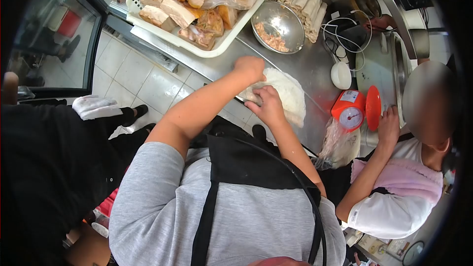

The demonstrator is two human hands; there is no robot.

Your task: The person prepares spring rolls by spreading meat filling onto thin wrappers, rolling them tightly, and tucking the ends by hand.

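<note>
Thin white round wrappers (289, 93) lie in a floppy pile on the steel counter, near its front edge. My left hand (250, 68) is closed at the upper left edge of the wrappers, its fingertips mostly hidden. My right hand (269, 104) rests on the left part of the pile, fingers bent and thumb lower, gripping a wrapper's edge. Behind the pile, a steel bowl (290, 23) holds some pinkish minced filling (270, 38). Several pale rolls (303, 2) are stacked beside the bowl.
A white basket (217, 49) of roasted meat pieces stands at the back left. To the right are a red kitchen scale (349, 111), a white cup (340, 75), cables and a plastic bag (340, 143). A co-worker's hand (389, 128) touches a red pan (373, 107). Another person stands left.
</note>
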